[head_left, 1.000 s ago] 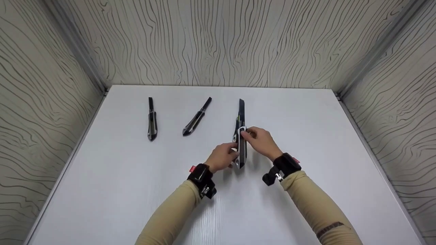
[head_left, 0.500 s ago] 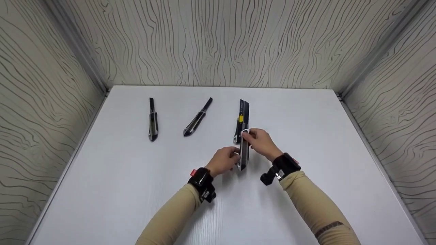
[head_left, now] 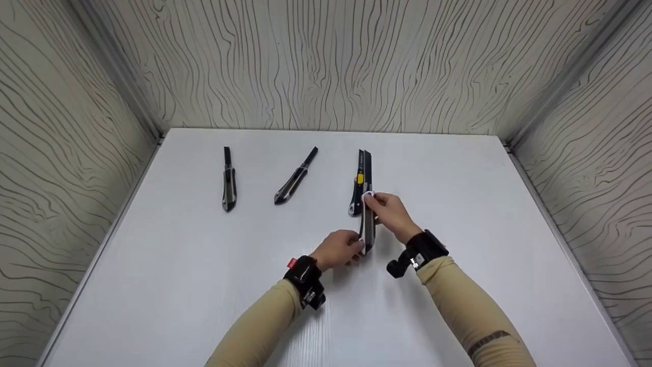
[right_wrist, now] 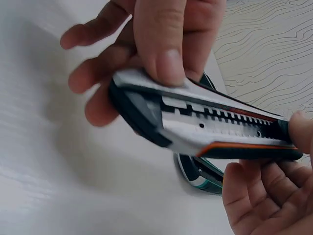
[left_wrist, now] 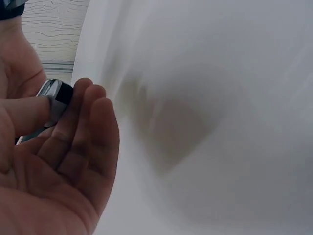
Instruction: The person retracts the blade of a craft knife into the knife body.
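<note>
A grey-and-black utility knife point(head_left: 367, 224), its long dark blade point(head_left: 368, 165) pointing to the far side, is held between both hands. My left hand point(head_left: 337, 250) pinches its near end between thumb and fingers; in the left wrist view the knife's end point(left_wrist: 59, 98) shows between them. My right hand point(head_left: 392, 211) grips it higher up, thumb on top. The right wrist view shows the held knife's slotted metal channel point(right_wrist: 220, 122) and orange trim. Just left of it, a second utility knife with a yellow slider point(head_left: 360, 179) lies on the table, partly hidden.
Two more utility knives lie on the white table point(head_left: 244, 285): an upright-lying one point(head_left: 229, 188) at the left and a slanted one point(head_left: 291, 185) nearer the middle. Wood-patterned panels point(head_left: 316, 66) enclose the table's back and sides.
The held utility knife has shifted slightly right, uncovering more of the yellow-slider knife. My left hand has slid down toward its near end. My right hand has barely moved.
</note>
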`<act>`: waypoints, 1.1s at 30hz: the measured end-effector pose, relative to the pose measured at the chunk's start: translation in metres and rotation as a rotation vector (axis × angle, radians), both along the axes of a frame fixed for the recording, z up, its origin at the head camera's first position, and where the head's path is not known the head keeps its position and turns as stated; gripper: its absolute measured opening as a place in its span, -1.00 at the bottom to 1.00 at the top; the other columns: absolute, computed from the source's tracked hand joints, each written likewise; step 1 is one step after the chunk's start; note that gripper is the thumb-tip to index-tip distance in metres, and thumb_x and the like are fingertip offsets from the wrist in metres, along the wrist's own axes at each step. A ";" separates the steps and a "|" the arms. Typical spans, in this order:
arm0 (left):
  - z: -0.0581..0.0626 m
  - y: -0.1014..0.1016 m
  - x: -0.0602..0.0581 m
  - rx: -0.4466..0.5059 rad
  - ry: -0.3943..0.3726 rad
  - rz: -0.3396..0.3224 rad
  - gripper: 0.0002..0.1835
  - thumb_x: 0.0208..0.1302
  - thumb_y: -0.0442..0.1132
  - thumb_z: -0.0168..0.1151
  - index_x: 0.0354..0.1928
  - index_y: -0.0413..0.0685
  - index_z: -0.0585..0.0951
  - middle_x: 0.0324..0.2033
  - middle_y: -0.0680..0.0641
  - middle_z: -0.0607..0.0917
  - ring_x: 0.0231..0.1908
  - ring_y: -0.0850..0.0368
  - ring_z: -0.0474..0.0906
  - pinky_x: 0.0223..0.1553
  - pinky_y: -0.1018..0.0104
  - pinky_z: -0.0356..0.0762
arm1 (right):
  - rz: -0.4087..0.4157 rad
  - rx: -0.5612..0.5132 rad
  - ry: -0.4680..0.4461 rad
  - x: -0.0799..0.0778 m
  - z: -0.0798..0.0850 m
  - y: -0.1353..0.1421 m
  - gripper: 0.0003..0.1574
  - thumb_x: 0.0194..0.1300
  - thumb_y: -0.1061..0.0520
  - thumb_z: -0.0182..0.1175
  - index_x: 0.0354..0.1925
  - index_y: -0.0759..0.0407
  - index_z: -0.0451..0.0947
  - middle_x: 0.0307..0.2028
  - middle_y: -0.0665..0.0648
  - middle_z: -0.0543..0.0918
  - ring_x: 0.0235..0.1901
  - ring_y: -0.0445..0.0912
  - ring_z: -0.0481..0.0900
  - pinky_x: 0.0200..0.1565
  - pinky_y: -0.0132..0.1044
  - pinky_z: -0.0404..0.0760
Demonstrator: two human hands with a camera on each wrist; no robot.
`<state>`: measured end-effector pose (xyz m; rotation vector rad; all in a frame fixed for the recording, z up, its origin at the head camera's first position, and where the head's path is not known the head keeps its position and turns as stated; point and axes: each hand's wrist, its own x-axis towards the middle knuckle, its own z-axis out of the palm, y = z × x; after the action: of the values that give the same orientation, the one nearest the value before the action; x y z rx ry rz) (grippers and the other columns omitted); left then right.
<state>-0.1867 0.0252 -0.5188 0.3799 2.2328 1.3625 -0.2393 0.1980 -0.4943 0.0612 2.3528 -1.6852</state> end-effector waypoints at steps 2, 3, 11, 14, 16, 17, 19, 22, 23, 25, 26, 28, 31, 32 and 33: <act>0.000 0.000 0.001 -0.004 0.010 0.002 -0.78 0.43 -0.20 0.08 -0.20 -0.18 0.64 -0.30 -0.21 0.76 -0.27 -0.15 0.71 -0.40 0.27 0.63 | -0.017 -0.024 -0.026 0.000 -0.001 -0.002 -0.40 0.46 -0.15 0.03 0.01 0.37 0.54 -0.25 0.13 0.69 -0.39 -0.19 0.57 -0.31 -0.34 0.61; 0.000 0.000 0.001 -0.007 0.012 0.005 -0.79 0.42 -0.20 0.08 -0.20 -0.18 0.64 -0.31 -0.20 0.76 -0.27 -0.15 0.71 -0.42 0.31 0.60 | -0.026 -0.032 -0.039 0.000 -0.002 -0.003 -0.38 0.45 -0.18 0.03 0.01 0.38 0.54 -0.28 0.10 0.68 -0.40 -0.20 0.56 -0.32 -0.34 0.61; 0.000 -0.001 0.003 -0.016 -0.006 0.032 -0.79 0.40 -0.20 0.09 -0.21 -0.18 0.63 -0.32 -0.19 0.75 -0.27 -0.17 0.70 -0.46 0.35 0.55 | -0.053 -0.113 -0.102 0.001 -0.002 -0.008 -0.37 0.45 -0.17 0.04 0.03 0.38 0.55 -0.21 0.19 0.73 -0.38 -0.20 0.63 -0.28 -0.32 0.65; 0.000 -0.003 0.004 0.019 -0.054 0.058 -0.78 0.39 -0.20 0.07 -0.17 -0.20 0.62 -0.28 -0.21 0.74 -0.25 -0.12 0.70 -0.36 0.24 0.64 | -0.038 -0.132 -0.101 0.002 -0.002 -0.009 -0.39 0.46 -0.13 0.05 0.06 0.40 0.53 -0.23 0.16 0.74 -0.36 -0.21 0.66 -0.27 -0.31 0.67; -0.001 -0.003 0.004 0.046 -0.081 0.072 -0.77 0.39 -0.20 0.06 -0.13 -0.21 0.61 -0.27 -0.22 0.74 -0.23 -0.10 0.70 -0.30 0.18 0.67 | -0.044 -0.138 -0.104 0.002 -0.002 -0.009 -0.41 0.46 -0.13 0.05 0.06 0.38 0.54 -0.23 0.16 0.74 -0.35 -0.20 0.68 -0.27 -0.30 0.68; -0.002 -0.004 0.004 0.053 -0.085 0.075 -0.76 0.39 -0.21 0.05 -0.12 -0.21 0.61 -0.27 -0.22 0.73 -0.24 -0.10 0.70 -0.29 0.16 0.68 | -0.047 -0.139 -0.106 0.002 -0.002 -0.010 -0.42 0.46 -0.12 0.05 0.06 0.37 0.54 -0.21 0.17 0.74 -0.34 -0.19 0.69 -0.26 -0.30 0.68; -0.002 -0.004 0.004 0.061 -0.089 0.076 -0.75 0.39 -0.21 0.04 -0.10 -0.22 0.61 -0.28 -0.21 0.73 -0.24 -0.10 0.70 -0.28 0.14 0.68 | -0.053 -0.139 -0.111 0.002 -0.002 -0.010 -0.43 0.46 -0.13 0.04 0.07 0.36 0.54 -0.17 0.20 0.74 -0.32 -0.18 0.69 -0.24 -0.30 0.68; -0.003 -0.004 0.004 0.059 -0.079 0.076 -0.75 0.40 -0.22 0.04 -0.10 -0.20 0.63 -0.30 -0.20 0.74 -0.25 -0.10 0.70 -0.29 0.14 0.68 | -0.060 -0.139 -0.115 0.004 -0.002 -0.010 -0.43 0.46 -0.12 0.04 0.08 0.34 0.54 -0.13 0.23 0.73 -0.29 -0.17 0.69 -0.21 -0.28 0.68; -0.003 -0.004 0.004 0.056 -0.072 0.077 -0.76 0.39 -0.23 0.04 -0.12 -0.21 0.64 -0.31 -0.20 0.74 -0.26 -0.11 0.70 -0.31 0.15 0.67 | -0.058 -0.142 -0.116 0.004 -0.002 -0.011 -0.43 0.46 -0.12 0.05 0.08 0.34 0.54 -0.11 0.24 0.72 -0.28 -0.16 0.69 -0.20 -0.27 0.68; -0.004 -0.003 0.005 0.053 -0.060 0.080 -0.77 0.39 -0.24 0.05 -0.15 -0.21 0.65 -0.33 -0.22 0.74 -0.28 -0.13 0.70 -0.34 0.17 0.66 | -0.053 -0.142 -0.111 0.005 -0.003 -0.012 -0.42 0.46 -0.13 0.05 0.07 0.34 0.54 -0.11 0.24 0.72 -0.27 -0.16 0.68 -0.20 -0.27 0.67; -0.004 -0.003 0.005 0.047 -0.048 0.080 -0.77 0.38 -0.24 0.05 -0.18 -0.21 0.65 -0.33 -0.22 0.75 -0.29 -0.14 0.70 -0.38 0.21 0.64 | -0.052 -0.143 -0.109 0.005 -0.003 -0.012 -0.42 0.46 -0.13 0.05 0.06 0.35 0.54 -0.11 0.24 0.72 -0.27 -0.16 0.67 -0.20 -0.26 0.67; -0.005 -0.003 0.006 0.038 -0.026 0.078 -0.78 0.37 -0.26 0.05 -0.23 -0.21 0.66 -0.35 -0.23 0.75 -0.31 -0.15 0.70 -0.45 0.28 0.59 | -0.049 -0.143 -0.108 0.006 -0.004 -0.013 -0.44 0.45 -0.13 0.05 0.05 0.34 0.55 -0.13 0.23 0.72 -0.27 -0.16 0.66 -0.20 -0.26 0.67; -0.005 -0.002 0.007 0.021 -0.001 0.078 -0.79 0.36 -0.26 0.06 -0.27 -0.20 0.66 -0.38 -0.21 0.75 -0.34 -0.14 0.69 -0.53 0.39 0.48 | -0.047 -0.144 -0.111 0.007 -0.004 -0.013 -0.47 0.45 -0.10 0.06 0.04 0.33 0.55 -0.15 0.20 0.73 -0.27 -0.17 0.65 -0.19 -0.27 0.66; -0.005 -0.003 0.007 0.017 0.003 0.079 -0.79 0.35 -0.26 0.07 -0.28 -0.20 0.66 -0.39 -0.20 0.74 -0.34 -0.14 0.69 -0.54 0.41 0.45 | -0.047 -0.148 -0.111 0.007 -0.004 -0.013 -0.48 0.45 -0.09 0.07 0.04 0.33 0.55 -0.14 0.20 0.73 -0.26 -0.17 0.65 -0.18 -0.26 0.67; -0.006 -0.003 0.007 0.016 0.004 0.082 -0.79 0.35 -0.26 0.07 -0.28 -0.19 0.66 -0.39 -0.19 0.74 -0.35 -0.13 0.69 -0.55 0.42 0.44 | -0.044 -0.150 -0.110 0.007 -0.004 -0.013 -0.49 0.45 -0.07 0.07 0.05 0.34 0.55 -0.14 0.21 0.73 -0.26 -0.17 0.65 -0.18 -0.26 0.66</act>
<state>-0.1793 0.0225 -0.5244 0.2996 2.2641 1.4235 -0.2321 0.1851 -0.4983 0.1755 2.1545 -1.8249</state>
